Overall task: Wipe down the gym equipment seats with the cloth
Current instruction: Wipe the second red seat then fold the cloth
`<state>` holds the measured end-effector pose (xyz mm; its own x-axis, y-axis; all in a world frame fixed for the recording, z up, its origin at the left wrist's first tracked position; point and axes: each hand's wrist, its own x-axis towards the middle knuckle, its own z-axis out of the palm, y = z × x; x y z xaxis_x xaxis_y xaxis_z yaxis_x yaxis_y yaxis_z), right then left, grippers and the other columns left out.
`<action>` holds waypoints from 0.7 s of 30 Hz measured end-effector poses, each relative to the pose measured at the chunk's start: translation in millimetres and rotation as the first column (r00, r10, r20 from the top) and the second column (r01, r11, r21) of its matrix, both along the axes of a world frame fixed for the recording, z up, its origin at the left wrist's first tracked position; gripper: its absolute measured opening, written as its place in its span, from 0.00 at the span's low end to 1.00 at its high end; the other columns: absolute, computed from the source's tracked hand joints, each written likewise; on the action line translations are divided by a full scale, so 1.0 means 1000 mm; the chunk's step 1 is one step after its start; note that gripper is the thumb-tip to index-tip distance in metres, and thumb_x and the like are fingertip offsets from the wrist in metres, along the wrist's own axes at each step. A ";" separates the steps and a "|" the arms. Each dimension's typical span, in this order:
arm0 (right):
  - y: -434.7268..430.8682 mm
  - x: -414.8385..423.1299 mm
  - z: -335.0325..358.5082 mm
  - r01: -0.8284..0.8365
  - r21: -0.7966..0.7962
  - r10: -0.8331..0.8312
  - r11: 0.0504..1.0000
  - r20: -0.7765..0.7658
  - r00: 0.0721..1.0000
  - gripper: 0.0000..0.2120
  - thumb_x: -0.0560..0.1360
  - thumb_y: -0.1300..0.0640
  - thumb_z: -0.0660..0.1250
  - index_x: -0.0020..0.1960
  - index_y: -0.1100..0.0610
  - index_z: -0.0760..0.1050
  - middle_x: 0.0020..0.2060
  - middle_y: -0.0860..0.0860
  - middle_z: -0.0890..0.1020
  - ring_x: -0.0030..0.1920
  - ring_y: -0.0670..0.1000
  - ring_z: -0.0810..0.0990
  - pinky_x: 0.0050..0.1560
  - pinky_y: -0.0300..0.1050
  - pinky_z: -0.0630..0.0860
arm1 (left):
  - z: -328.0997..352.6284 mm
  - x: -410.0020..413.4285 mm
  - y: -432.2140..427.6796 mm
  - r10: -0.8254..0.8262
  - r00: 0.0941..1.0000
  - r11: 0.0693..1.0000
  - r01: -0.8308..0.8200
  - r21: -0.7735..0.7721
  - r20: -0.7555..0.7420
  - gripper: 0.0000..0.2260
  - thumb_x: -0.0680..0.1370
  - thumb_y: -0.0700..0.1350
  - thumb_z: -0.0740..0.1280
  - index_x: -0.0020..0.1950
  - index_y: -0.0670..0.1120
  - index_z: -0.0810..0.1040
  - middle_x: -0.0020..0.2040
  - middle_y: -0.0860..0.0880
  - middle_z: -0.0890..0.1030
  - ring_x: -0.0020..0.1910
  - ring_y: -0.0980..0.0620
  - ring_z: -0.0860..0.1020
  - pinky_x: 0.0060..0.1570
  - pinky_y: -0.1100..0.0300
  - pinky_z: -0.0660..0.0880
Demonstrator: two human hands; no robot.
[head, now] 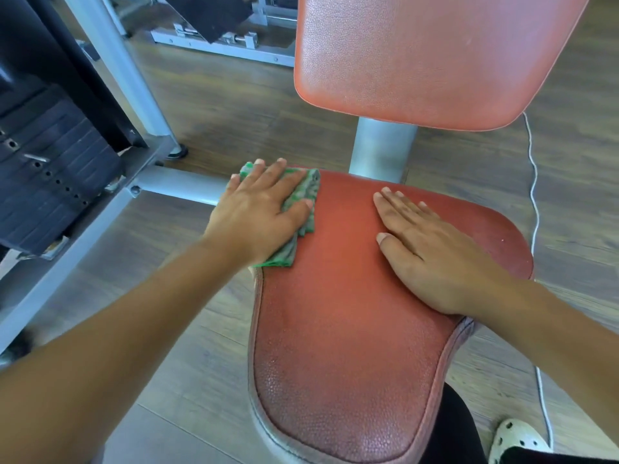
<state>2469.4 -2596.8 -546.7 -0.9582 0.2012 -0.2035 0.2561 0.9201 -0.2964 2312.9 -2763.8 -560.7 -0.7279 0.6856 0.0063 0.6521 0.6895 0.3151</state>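
Note:
A red padded seat (345,313) of a gym machine fills the middle of the view, with its red backrest (418,55) upright behind it. My left hand (258,209) presses a folded green and grey cloth (303,199) flat against the seat's far left corner, fingers straight and spread. Most of the cloth is hidden under the palm. My right hand (432,252) lies flat on the seat's right side with the fingers together, touching only the pad.
A grey steel frame (110,209) and a black weight stack (50,162) stand at the left. A grey post (382,149) joins the seat and backrest. A white cable (536,209) runs along the wooden floor at the right, near a white spotted shoe (516,440).

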 end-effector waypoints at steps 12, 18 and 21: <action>-0.030 0.025 -0.006 -0.228 0.095 0.230 0.969 -0.016 0.973 0.45 0.69 0.27 0.49 0.70 0.46 0.23 0.75 0.46 0.32 0.69 0.43 0.23 0.67 0.34 0.26 | 0.007 0.055 -0.003 0.311 0.925 0.945 -0.325 0.030 0.219 0.29 0.80 0.59 0.54 0.78 0.53 0.51 0.77 0.40 0.40 0.75 0.38 0.36 0.71 0.39 0.46; -0.004 0.034 -0.029 -0.322 0.156 0.328 0.934 -0.018 0.944 0.39 0.71 0.31 0.30 0.78 0.49 0.34 0.77 0.47 0.37 0.77 0.49 0.38 0.75 0.43 0.37 | 0.006 0.088 -0.016 0.223 0.928 0.959 -0.263 0.101 0.300 0.35 0.74 0.62 0.41 0.78 0.47 0.48 0.76 0.35 0.41 0.73 0.33 0.37 0.72 0.41 0.42; 0.003 0.039 -0.027 -0.387 0.154 0.398 0.909 -0.047 0.916 0.40 0.73 0.31 0.30 0.79 0.51 0.39 0.78 0.47 0.40 0.77 0.50 0.40 0.76 0.45 0.41 | 0.002 0.104 -0.027 0.150 0.954 0.984 -0.170 0.057 0.262 0.46 0.68 0.67 0.28 0.77 0.44 0.55 0.76 0.34 0.42 0.73 0.30 0.39 0.71 0.41 0.38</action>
